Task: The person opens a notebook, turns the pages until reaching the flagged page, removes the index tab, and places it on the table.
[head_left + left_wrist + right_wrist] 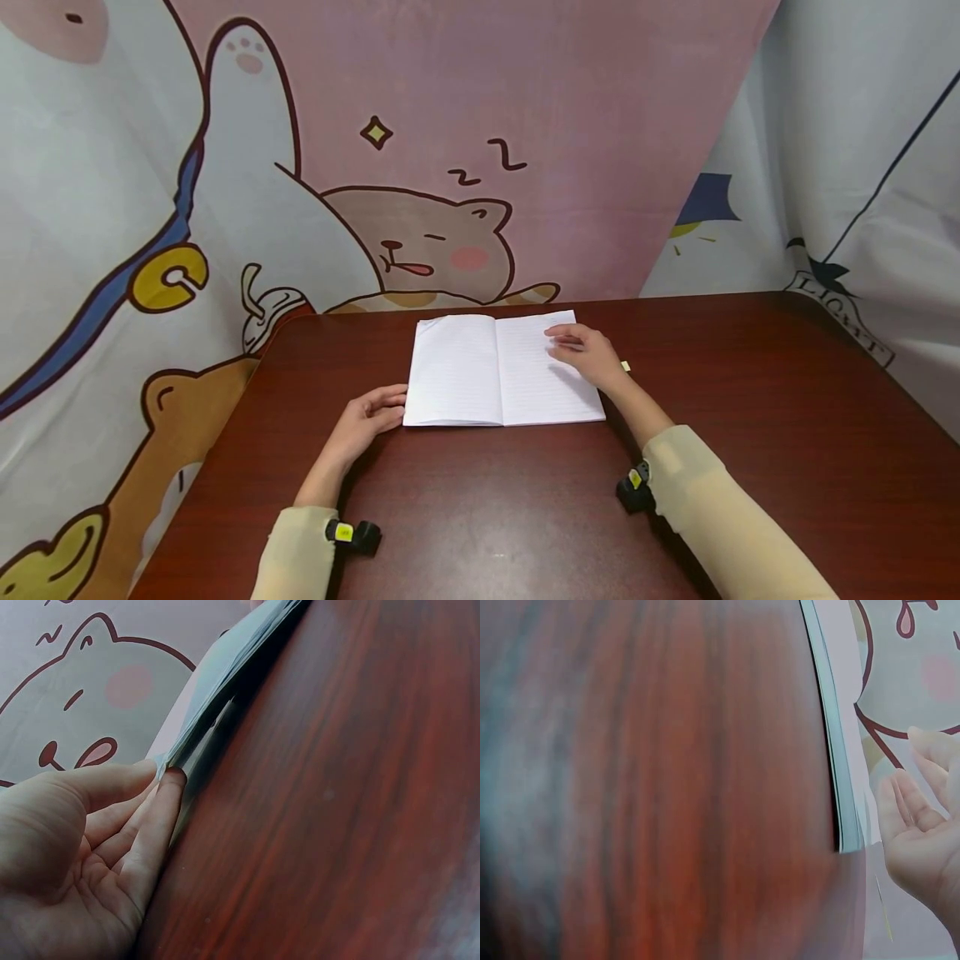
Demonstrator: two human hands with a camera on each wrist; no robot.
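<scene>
An open notebook (457, 367) with lined white pages lies on the dark red-brown table. At its left edge, my left hand (367, 423) pinches the near-left part; the left wrist view shows the thumb (124, 784) on top and a finger (161, 814) beneath the edge. Over the right-hand page is my right hand (588, 354), fingers loosely bent with nothing between them. Seen from the right wrist, that hand (922, 817) is beside the notebook's page edges (832, 742).
The wooden table (495, 508) stretches to both sides and toward me. A small pale tab (626, 366) shows beside my right wrist. Behind the table hangs a cartoon-printed cloth (600, 150). Black wrist cameras (363, 538) sit at both cuffs.
</scene>
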